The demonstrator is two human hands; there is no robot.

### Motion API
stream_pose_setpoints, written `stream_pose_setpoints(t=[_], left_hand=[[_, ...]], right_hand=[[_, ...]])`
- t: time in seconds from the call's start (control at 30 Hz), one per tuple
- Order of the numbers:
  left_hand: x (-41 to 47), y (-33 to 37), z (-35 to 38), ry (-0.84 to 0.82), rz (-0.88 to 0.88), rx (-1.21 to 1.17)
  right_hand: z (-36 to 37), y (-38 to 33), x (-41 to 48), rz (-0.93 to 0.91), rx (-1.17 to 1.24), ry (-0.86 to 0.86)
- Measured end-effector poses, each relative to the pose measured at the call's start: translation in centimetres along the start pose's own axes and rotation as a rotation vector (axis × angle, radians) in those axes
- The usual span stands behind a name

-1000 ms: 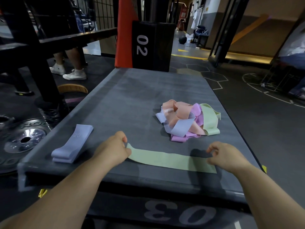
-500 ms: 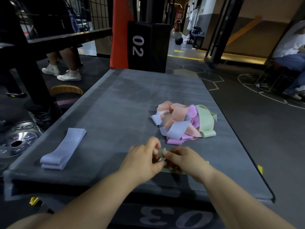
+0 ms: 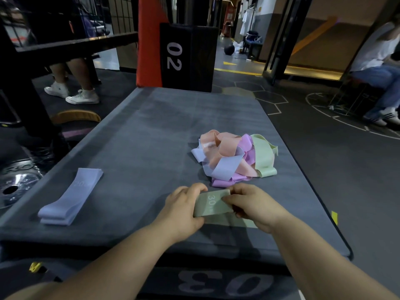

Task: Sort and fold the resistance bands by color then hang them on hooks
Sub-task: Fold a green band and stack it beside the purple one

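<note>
A pale green band [image 3: 211,204] marked "30" lies doubled over near the front of the grey padded box [image 3: 151,135]. My left hand [image 3: 184,210] grips its left end with thumb and fingers curled round it. My right hand [image 3: 253,205] pinches the right part of the upper layer. A tangled heap of bands [image 3: 232,158] in peach, lilac, pink and green sits just behind my hands. Folded lilac bands [image 3: 71,194] lie stacked at the front left of the box.
A black block marked "02" [image 3: 188,57] and an orange pad [image 3: 148,40] stand at the box's far end. Weight plates [image 3: 15,187] lie on the floor at left. One person stands at the far left [image 3: 71,81], another sits at the far right [image 3: 378,68].
The green band lay stretched flat between my hands a second ago. My hands came together at the middle, and now the band is doubled over with its "30" mark facing up.
</note>
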State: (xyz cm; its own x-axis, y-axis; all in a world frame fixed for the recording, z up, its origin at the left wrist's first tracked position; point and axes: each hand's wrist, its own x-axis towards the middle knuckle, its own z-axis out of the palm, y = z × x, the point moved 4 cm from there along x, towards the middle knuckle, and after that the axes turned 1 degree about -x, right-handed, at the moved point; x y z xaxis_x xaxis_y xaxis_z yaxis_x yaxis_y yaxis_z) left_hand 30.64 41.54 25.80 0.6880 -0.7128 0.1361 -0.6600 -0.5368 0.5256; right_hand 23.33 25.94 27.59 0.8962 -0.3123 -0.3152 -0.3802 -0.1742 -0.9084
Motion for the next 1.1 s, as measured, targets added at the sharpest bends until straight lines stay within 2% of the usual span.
stream_pose_setpoints(t=[0.3, 0.47, 0.87, 1.1], left_hand=[[-0.3, 0.2, -1.1, 0.034, 0.056, 0.067], [-0.6, -0.4, -1.3, 0.012, 0.024, 0.059], [-1.0, -1.6, -0.9, -0.128, -0.054, -0.005], [-1.0, -2.1, -0.9, -0.153, -0.068, -0.017]], right_hand=[[-2.7, -0.3, -0.3, -0.029, 0.053, 0.020], [-3.8, 0.1, -0.5, 0.003, 0.065, 0.072], [-4.9, 1.3, -0.9, 0.077, -0.186, 0.164], [-4.5, 2.2, -0.6, 0.098, -0.473, 0.186]])
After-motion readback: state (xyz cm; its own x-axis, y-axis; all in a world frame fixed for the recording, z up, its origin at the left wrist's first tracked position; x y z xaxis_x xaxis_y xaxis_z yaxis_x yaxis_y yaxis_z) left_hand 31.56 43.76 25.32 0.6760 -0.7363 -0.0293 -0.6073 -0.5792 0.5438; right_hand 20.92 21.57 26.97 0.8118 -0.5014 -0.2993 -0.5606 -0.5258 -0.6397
